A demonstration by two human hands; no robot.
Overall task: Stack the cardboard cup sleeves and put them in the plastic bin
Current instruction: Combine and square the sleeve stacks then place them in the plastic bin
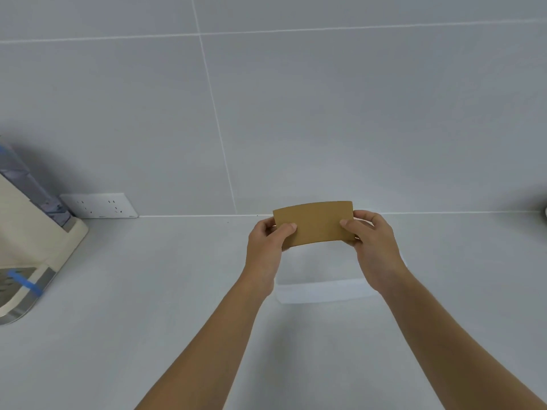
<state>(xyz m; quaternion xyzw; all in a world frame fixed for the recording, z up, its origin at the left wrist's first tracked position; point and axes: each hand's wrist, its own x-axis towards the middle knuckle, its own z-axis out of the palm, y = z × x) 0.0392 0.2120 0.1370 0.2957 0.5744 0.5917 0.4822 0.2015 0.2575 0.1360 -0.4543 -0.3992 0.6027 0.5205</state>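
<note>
A flat brown cardboard cup sleeve (315, 223) is held up in front of me, its broad face toward the camera. My left hand (266, 247) pinches its left end and my right hand (373, 247) pinches its right end. Whether it is one sleeve or a stack, I cannot tell. Directly below the sleeve, on the white counter, stands a clear plastic bin (322, 292); it is faint and partly hidden by my hands and forearms.
A beige appliance (32, 247) with blue tape and a metal base stands at the left edge of the counter (148, 291). A white wall socket (99, 205) sits low on the grey tiled wall. A dark object (544, 207) shows at the far right edge.
</note>
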